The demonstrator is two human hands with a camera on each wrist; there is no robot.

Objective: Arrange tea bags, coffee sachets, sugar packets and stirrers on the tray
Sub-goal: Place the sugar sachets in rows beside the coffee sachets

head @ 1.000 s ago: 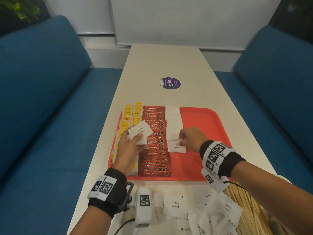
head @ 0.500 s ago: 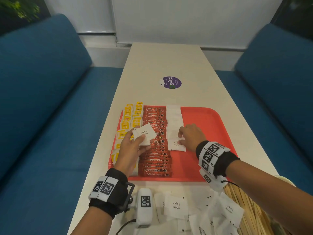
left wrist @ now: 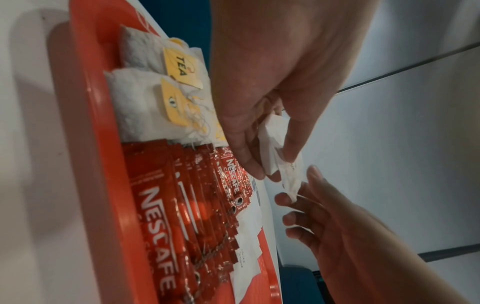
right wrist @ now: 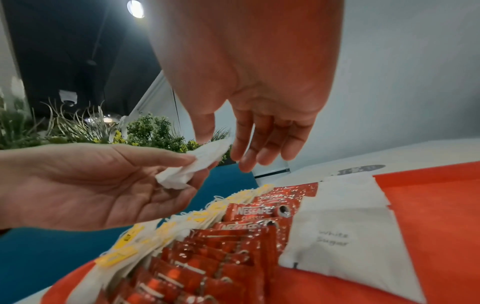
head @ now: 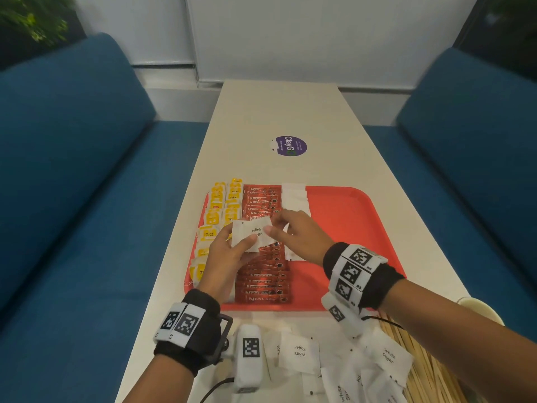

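A red tray (head: 348, 222) holds yellow-tagged tea bags (head: 218, 216) at its left, a column of red Nescafe sachets (head: 261, 277) beside them, then a row of white sugar packets (head: 295, 196). My left hand (head: 247, 239) hovers over the sachets and grips a small bunch of white sugar packets (head: 252, 232) between thumb and fingers. My right hand (head: 274, 225) has reached across, and its thumb and forefinger pinch the far edge of the top packet. The wrist views show the same grip: left hand (left wrist: 272, 162), right hand (right wrist: 223, 148), held packet (right wrist: 176, 176).
Loose sugar packets (head: 299, 351) lie on the table in front of the tray. Wooden stirrers (head: 421, 367) lie at the near right, next to a cream rim (head: 479, 309). A purple sticker (head: 290, 146) sits farther up. Blue sofas flank the table; the tray's right half is bare.
My right hand left the sugar row on the tray and moved left to the packets in my left hand. My left hand shifted slightly right and up.
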